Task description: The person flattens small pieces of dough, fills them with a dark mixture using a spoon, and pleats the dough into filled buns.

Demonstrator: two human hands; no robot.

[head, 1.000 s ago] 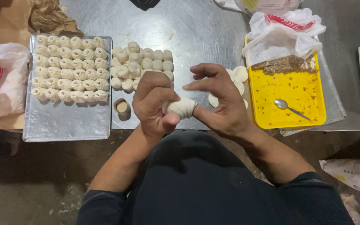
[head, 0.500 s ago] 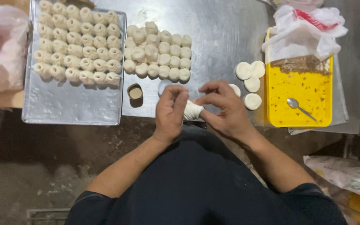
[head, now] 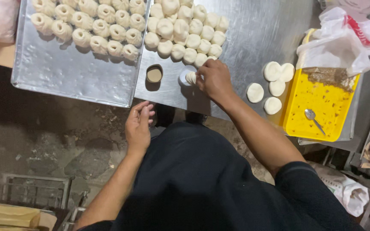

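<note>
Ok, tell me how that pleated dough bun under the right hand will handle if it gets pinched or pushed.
The pleated dough bun looks soft, so the right hand could probably dent its folds with a firm pinch. It seems light for its size, like the finished buns beside it. Sitting flat on the steel table, it would likely slide or stick rather than roll.

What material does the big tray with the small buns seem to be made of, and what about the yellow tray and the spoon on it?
The big tray looks like thin bare metal, probably aluminium: dull silver with soft reflections. The yellow tray looks like plastic: solid bright colour, smooth, rounded rim. The spoon seems polished metal, since it glints. The right hand sets a soft, pleated white dough bun on the table.
</note>
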